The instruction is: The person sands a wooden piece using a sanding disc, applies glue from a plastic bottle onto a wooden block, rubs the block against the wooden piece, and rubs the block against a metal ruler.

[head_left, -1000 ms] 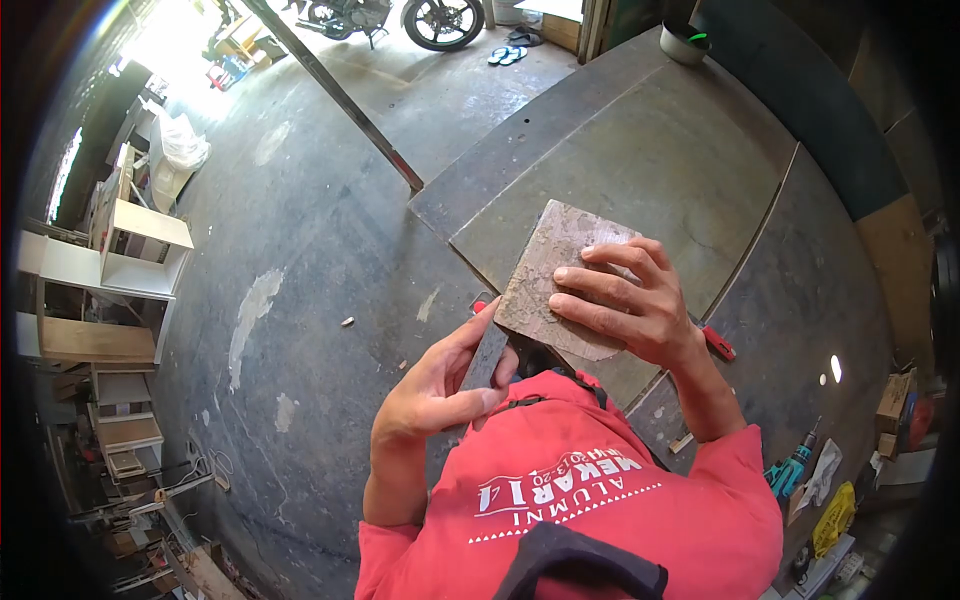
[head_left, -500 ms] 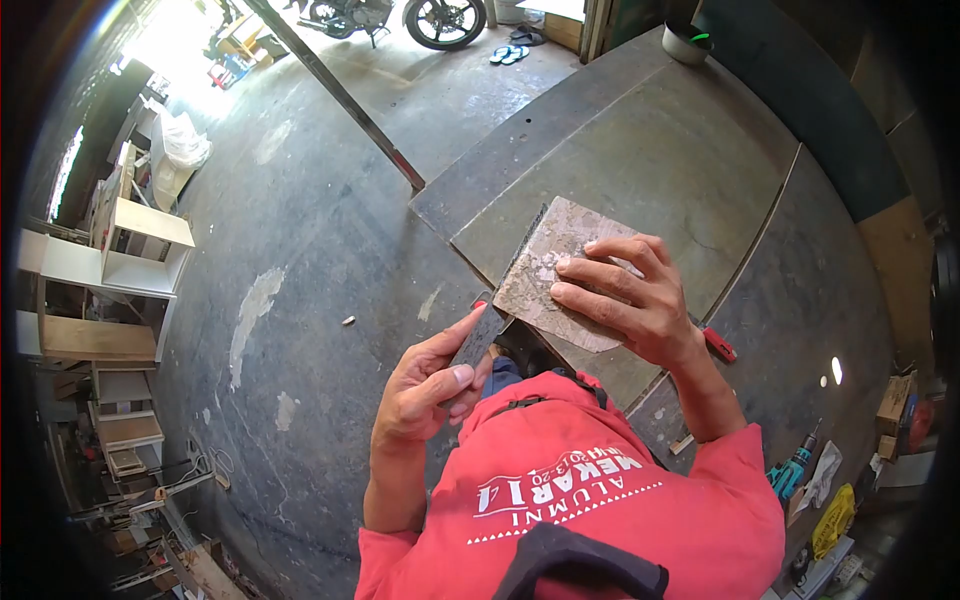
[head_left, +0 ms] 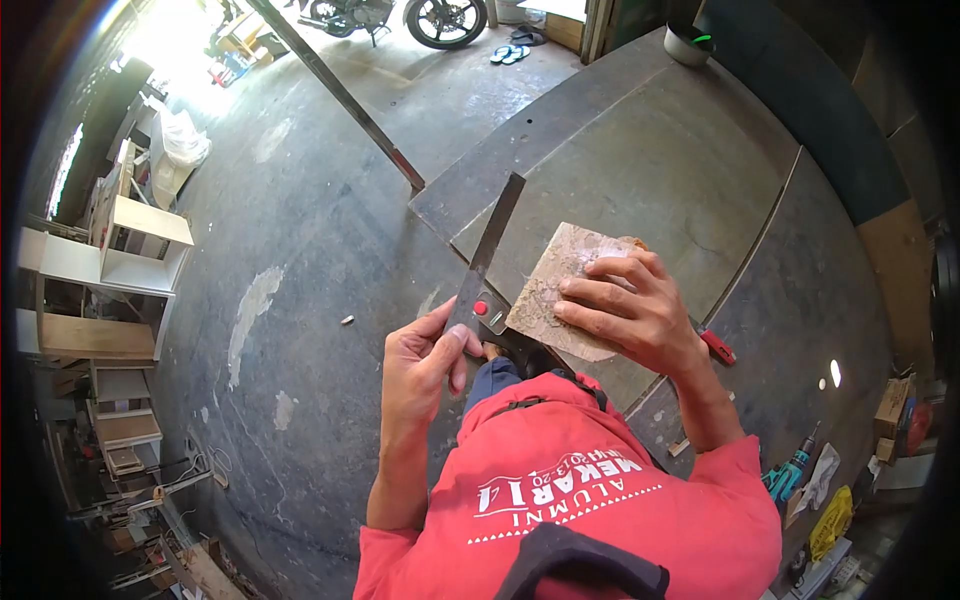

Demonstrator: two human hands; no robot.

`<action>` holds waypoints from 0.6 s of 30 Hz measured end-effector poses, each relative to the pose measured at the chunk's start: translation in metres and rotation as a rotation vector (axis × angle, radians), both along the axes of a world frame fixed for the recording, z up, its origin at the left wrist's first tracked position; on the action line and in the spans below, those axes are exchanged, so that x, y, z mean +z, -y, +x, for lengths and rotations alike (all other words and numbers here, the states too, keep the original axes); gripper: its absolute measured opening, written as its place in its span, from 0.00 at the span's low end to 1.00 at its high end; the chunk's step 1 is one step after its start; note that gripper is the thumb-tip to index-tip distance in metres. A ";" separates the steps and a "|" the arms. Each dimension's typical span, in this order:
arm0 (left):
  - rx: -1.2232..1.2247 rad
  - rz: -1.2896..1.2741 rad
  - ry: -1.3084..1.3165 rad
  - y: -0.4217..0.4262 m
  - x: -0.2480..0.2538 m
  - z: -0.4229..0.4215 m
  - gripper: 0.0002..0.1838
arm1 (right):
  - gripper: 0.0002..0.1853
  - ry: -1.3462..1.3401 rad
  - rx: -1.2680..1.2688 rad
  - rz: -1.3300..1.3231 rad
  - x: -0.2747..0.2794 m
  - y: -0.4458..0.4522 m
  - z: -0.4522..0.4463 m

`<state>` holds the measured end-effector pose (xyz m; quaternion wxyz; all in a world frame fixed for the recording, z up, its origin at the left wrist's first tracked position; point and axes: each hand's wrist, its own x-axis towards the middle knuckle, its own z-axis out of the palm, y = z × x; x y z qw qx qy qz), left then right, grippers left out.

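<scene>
My left hand grips one end of a long, flat, dark metal strip, which points up and away over the table's edge. My right hand holds a roughly square piece of board with a pale, patchy, flaking face. Its fingers lie across the top of the board; the thumb is hidden beneath. The strip is apart from the board's left edge, with a gap between them. A red round knob on a small metal part shows beside the strip, near the board's lower corner.
The large grey table spreads ahead and right, bearing a bowl, a red-handled tool and a teal power tool. Shelving lines the left. A slanted metal post meets the table corner; a motorcycle stands beyond.
The metal strip has swung away from the board's left edge and now shows along its length. My left hand has turned with it. The board has shifted slightly down and right.
</scene>
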<state>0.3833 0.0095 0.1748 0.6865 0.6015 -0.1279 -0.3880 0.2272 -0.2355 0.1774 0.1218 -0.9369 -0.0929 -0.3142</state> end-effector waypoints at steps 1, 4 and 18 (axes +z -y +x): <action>0.020 0.020 0.032 0.000 -0.001 0.001 0.24 | 0.16 0.000 0.002 0.001 0.002 -0.002 0.000; -0.056 0.015 -0.024 0.000 -0.001 0.000 0.23 | 0.18 0.080 -0.030 -0.020 0.009 -0.007 0.002; -0.310 -0.093 -0.109 -0.011 0.022 -0.003 0.43 | 0.20 0.154 0.023 0.116 -0.005 -0.016 0.016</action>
